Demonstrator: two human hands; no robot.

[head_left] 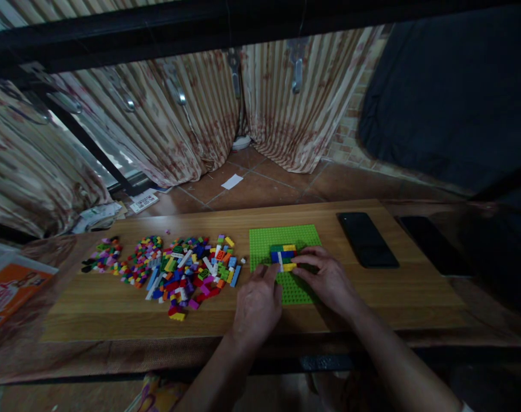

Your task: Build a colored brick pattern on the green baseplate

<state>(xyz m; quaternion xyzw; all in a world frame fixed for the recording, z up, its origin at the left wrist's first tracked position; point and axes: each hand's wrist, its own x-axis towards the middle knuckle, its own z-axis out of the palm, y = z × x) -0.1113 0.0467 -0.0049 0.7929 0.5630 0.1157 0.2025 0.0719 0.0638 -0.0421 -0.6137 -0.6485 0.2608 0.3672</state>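
A green baseplate (266,240) lies on the wooden table (114,309). A small stack of green, yellow, blue and white bricks (283,256) stands on it. My right hand (326,280) rests on the plate with its fingertips pinched against the right side of that stack. My left hand (257,303) lies at the plate's lower left edge, fingers curled toward the bricks, touching the plate. A spread pile of loose coloured bricks (178,269) lies left of the plate.
A black phone (367,238) lies right of the baseplate, and a second dark phone (432,245) further right. An orange box (7,292) sits at the left edge. Striped curtains and a tiled floor lie beyond the table.
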